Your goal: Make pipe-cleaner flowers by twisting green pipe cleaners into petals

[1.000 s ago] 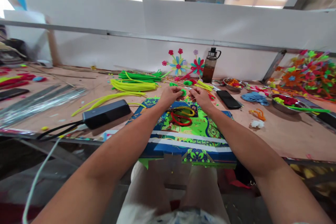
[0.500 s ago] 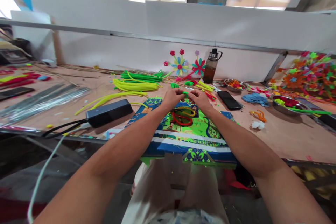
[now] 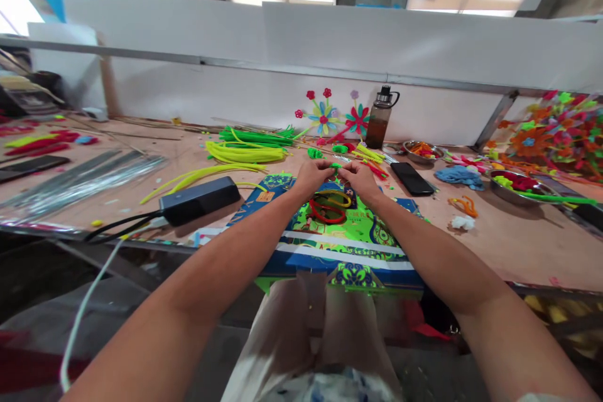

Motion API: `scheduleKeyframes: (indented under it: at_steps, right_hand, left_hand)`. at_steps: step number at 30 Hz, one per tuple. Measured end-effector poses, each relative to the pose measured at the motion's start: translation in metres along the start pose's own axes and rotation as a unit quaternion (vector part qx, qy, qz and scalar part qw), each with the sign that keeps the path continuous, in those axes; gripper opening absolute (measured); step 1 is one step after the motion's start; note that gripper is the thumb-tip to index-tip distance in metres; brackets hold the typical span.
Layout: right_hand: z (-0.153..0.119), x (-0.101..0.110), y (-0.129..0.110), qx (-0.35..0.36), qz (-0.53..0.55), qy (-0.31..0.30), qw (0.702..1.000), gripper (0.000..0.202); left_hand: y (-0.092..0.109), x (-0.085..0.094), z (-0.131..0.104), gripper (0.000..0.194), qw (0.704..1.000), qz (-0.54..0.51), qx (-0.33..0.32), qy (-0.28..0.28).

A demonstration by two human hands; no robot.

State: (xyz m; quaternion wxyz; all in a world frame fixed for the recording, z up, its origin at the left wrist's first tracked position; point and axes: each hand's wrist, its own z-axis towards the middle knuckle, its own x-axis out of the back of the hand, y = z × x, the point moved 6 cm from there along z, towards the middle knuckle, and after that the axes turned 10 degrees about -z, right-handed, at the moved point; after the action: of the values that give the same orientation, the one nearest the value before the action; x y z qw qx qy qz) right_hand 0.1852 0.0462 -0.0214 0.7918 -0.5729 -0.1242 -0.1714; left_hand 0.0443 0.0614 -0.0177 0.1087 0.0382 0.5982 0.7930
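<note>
Between my fingertips is a small green piece of pipe cleaner. My left hand pinches it from one side and my right hand from the other. Both hands are over the far part of a blue and green printed board with white tape strips across it. Just below my hands lie scissors with red and yellow handles. Green curled pieces rest beyond my left hand. Short yellow pipe cleaners lie past my right hand.
Yellow pipe cleaners and a green bundle lie at back left, near a dark power bank with cables. Rightward are a bottle, a phone, a blue cloth, metal bowls and flowers.
The green piece between my fingers has shifted slightly, and my fingers have moved a little around it. The whole view has shifted slightly, and my legs have moved.
</note>
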Motion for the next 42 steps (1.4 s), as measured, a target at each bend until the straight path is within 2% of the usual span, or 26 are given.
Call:
scheduleKeyframes:
  at_steps: [2,6,12,22,29,32,35,38,42]
  right_hand:
    - [-0.001,-0.002,0.0,-0.012,0.041,-0.013,0.999,0.026]
    - [-0.002,-0.003,0.0,-0.037,0.086,-0.016,0.995,0.026]
    - [-0.002,-0.005,-0.006,-0.005,0.055,-0.055,0.997,0.021]
    - [0.001,-0.001,-0.002,0.011,0.047,-0.039,0.998,0.016]
    - [0.003,0.0,-0.005,0.017,0.018,-0.051,0.998,0.014]
    - [0.005,-0.002,-0.005,0.014,0.031,-0.06,0.998,0.012]
    - [0.005,-0.004,-0.006,0.007,0.045,-0.064,0.997,0.012]
    - [0.002,-0.005,-0.01,0.011,0.062,-0.093,0.994,0.018]
    - [-0.004,-0.005,-0.019,0.035,0.041,-0.149,0.987,0.026]
  left_hand:
    - [-0.001,0.001,0.002,0.016,1.0,-0.015,0.004,0.001]
    - [-0.002,-0.002,0.007,0.017,0.999,-0.015,-0.011,-0.045]
    - [-0.005,0.005,0.014,0.024,0.999,-0.007,-0.038,-0.035]
    - [-0.001,-0.001,0.011,0.023,0.997,-0.02,-0.038,-0.064]
    - [0.002,0.0,0.008,0.026,0.995,-0.023,-0.019,-0.091]
    - [0.002,-0.001,0.006,0.028,0.992,-0.052,0.002,-0.111]
    - [0.001,0.001,0.005,0.03,0.992,-0.061,0.013,-0.109]
    - [0.001,0.004,0.006,0.031,0.993,-0.054,0.005,-0.102]
    - [0.002,0.008,0.007,0.029,0.991,-0.039,0.002,-0.127]
